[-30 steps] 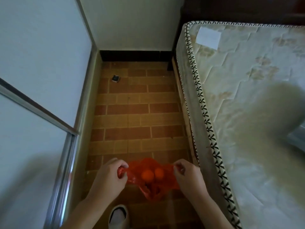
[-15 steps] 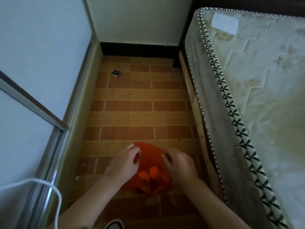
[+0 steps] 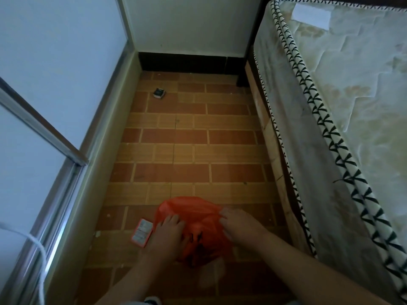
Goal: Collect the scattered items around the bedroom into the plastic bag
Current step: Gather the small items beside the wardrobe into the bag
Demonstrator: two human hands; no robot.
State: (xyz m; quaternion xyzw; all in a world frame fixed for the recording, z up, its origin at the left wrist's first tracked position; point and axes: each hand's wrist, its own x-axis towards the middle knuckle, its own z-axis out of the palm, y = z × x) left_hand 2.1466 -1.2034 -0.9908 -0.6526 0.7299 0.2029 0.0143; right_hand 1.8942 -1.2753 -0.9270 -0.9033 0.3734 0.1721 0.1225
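bag: red plastic bag [image 3: 193,219] on floor [image 3: 187,150]
left hand [image 3: 166,235]: on bag
right hand [image 3: 239,225]: on bag
small box [image 3: 142,232]: beside bag
dark box [image 3: 159,93]: near wall

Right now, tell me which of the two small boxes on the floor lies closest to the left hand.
The orange-edged flat box, just beside the left hand and the orange bag. The dark box lies far off near the back wall.

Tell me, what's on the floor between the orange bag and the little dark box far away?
Only bare brick-patterned floor lies between the orange bag and the dark box, seen in the head view.
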